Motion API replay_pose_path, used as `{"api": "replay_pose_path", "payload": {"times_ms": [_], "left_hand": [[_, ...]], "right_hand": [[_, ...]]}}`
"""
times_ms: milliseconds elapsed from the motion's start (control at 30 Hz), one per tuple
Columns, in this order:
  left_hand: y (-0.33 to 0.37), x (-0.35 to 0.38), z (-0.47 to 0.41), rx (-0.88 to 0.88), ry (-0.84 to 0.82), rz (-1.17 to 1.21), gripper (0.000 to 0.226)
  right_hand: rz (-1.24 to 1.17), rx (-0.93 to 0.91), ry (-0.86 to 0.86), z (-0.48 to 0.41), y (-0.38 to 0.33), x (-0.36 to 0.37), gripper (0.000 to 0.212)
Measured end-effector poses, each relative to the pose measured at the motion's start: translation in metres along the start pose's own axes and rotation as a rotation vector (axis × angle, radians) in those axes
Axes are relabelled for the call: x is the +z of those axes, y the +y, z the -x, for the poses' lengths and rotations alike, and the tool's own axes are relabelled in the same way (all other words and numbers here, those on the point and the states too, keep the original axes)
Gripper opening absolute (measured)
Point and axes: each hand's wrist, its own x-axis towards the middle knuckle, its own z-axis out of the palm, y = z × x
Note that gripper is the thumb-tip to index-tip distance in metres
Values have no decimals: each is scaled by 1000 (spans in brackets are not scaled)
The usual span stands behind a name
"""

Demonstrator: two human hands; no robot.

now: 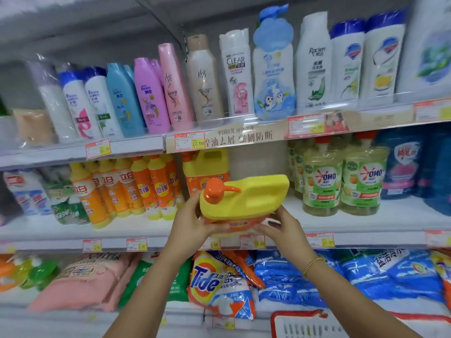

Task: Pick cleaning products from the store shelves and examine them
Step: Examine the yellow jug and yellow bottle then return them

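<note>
A big yellow detergent jug (pixel 249 196) with an orange pump cap and an orange label hangs in front of the middle shelf (pixel 366 222), tipped so its top faces me. My left hand (pixel 192 219) grips its left side near the pump. My right hand (pixel 284 226) holds its lower right side, fingers curled under the label. A second jug of the same kind (pixel 210 168) stands on the shelf just behind.
Shampoo bottles (pixel 234 74) line the top shelf. Orange dish-soap bottles (pixel 127 189) stand left of the jug, green OMO bottles (pixel 341 184) to its right. Tide bags (pixel 219 284) and blue powder bags lie on the bottom shelf. A red-rimmed basket (pixel 305 324) sits at the lower right.
</note>
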Motion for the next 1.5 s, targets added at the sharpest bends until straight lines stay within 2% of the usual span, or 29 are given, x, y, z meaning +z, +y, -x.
{"api": "replay_pose_path", "payload": {"times_ms": [67,133,233,333,400,467,533,667,767,833,900,967,1033,1100,1167,1233,1300,1367,1433,1500], "left_hand": [[20,9,9,-34,55,89,64],[34,22,15,-104,131,244,64],[56,46,21,-224,180,512,56],[74,62,25,-289,165,652,50],[80,67,28,-314,127,705,48],[85,69,32,-311,70,739,47],[88,68,35,-262,-7,768,54],[99,69,32,-88,-251,881,97],[108,88,30,-31,-355,1114,89],[107,97,24,-91,-328,1262,91],[100,102,17,-158,-270,1301,98],[91,101,12,-222,-214,1298,97],[81,98,11,-247,-200,1351,95],[78,95,14,-248,-220,1354,106],[79,95,19,-250,-252,1329,111],[84,98,25,-251,-265,1304,115],[88,103,29,-255,-221,1282,117],[91,107,30,-250,-153,1286,115],[93,108,31,-244,-95,1286,114],[94,107,32,-220,-83,1259,112]], "right_hand": [[-26,-101,39,17,-21,-14,48],[76,-180,106,36,-35,-23,61],[454,-365,145,65,-35,-26,87],[858,-610,187,85,-16,-27,106],[952,-721,266,89,-11,-34,117],[968,-837,348,88,-16,-45,111],[977,-943,407,88,-25,-56,95],[764,-973,498,90,-62,-65,74],[565,-951,500,92,-87,-63,60],[462,-911,477,95,-95,-59,61],[297,-775,437,102,-102,-54,73],[16,-583,360,106,-105,-54,82],[-250,-446,270,107,-105,-61,80],[-495,-327,224,104,-104,-73,84],[-686,-249,240,97,-105,-81,74],[-748,-218,269,92,-106,-87,61],[-586,-243,320,89,-107,-93,55],[-146,-357,396,89,-108,-93,51],[260,-441,368,94,-103,-86,67],[556,-532,287,98,-90,-76,89]]}}
